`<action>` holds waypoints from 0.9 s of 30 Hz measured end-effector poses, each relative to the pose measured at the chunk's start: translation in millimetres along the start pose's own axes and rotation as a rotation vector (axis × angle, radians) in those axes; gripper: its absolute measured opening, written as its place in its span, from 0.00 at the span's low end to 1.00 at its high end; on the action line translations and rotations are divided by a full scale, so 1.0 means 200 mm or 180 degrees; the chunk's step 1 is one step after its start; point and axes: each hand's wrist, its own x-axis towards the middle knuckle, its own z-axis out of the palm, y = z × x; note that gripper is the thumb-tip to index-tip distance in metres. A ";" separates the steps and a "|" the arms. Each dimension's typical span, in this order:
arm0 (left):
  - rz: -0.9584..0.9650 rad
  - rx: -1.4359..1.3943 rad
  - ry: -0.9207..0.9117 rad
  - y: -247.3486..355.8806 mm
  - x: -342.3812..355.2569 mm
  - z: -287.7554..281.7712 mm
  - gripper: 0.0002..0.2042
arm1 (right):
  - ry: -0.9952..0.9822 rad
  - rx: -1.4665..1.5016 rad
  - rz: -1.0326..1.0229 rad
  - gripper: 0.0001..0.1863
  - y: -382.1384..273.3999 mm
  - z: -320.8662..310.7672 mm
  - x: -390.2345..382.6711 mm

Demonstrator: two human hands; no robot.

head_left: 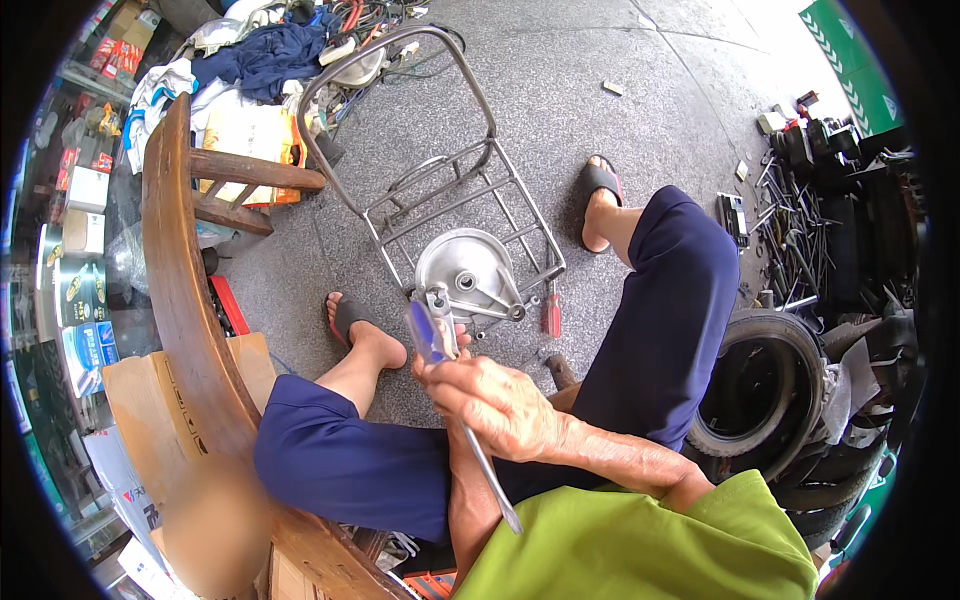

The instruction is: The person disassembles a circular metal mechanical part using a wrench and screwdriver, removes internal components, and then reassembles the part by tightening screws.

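My right hand (500,405) is closed round a screwdriver (489,475). Its blue-and-clear handle tilts up and away, and its steel blade slants back toward my green shirt. Behind it, my left hand (463,340) is mostly hidden; a few curled fingers show beside a small metal lever (438,301). What those fingers grip is hard to make out. Just beyond both hands, a round silver brake hub plate (450,262) rests on a metal tube rack (520,210) that lies on the floor. A red-handled screwdriver (552,314) is by the rack's near right corner.
A wooden bench (180,270) curves along my left, with a cardboard box (150,405) and a glass display case beside it. Tyres (755,385) and a heap of loose tools (795,225) are on the right. Clothes (265,60) and cables lie at the far left.
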 end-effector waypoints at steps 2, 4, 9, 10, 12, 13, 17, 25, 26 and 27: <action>-0.0078 -0.0056 -0.0106 -0.01 0.03 0.00 0.10 | -0.0393 -0.0070 0.0230 0.23 0.03 0.02 -0.01; -0.0098 -0.0083 -0.0152 -0.02 0.05 -0.01 0.10 | -0.0485 -0.0143 0.0421 0.20 0.07 0.05 0.01; -0.0172 -0.0104 -0.0217 -0.04 0.06 -0.03 0.09 | -0.0271 -0.0253 0.0158 0.19 -0.02 0.04 0.05; -0.0174 -0.0117 -0.0229 -0.04 0.07 -0.02 0.09 | -0.0392 -0.0236 0.0286 0.20 0.00 0.03 0.05; -0.0177 -0.0145 -0.0240 -0.05 0.08 -0.02 0.09 | -0.0625 -0.0220 0.0541 0.22 0.06 0.04 0.04; -0.0193 -0.0161 -0.0254 -0.05 0.08 -0.02 0.09 | -0.0564 -0.0246 0.0433 0.23 0.06 0.06 0.02; -0.0216 -0.0211 -0.0297 -0.06 0.09 -0.03 0.09 | -0.0498 -0.0181 0.0569 0.23 0.00 0.01 0.04; -0.0323 -0.0603 -0.0512 -0.15 0.14 -0.06 0.09 | -0.0344 -0.0142 0.0566 0.24 0.02 0.00 0.02; -0.0354 -0.0608 -0.0529 -0.15 0.13 -0.06 0.09 | -0.0378 -0.0179 0.0589 0.23 0.02 -0.01 0.01; -0.0404 -0.0636 -0.0564 -0.16 0.13 -0.06 0.09 | -0.0413 -0.0219 0.0613 0.21 0.02 -0.02 -0.01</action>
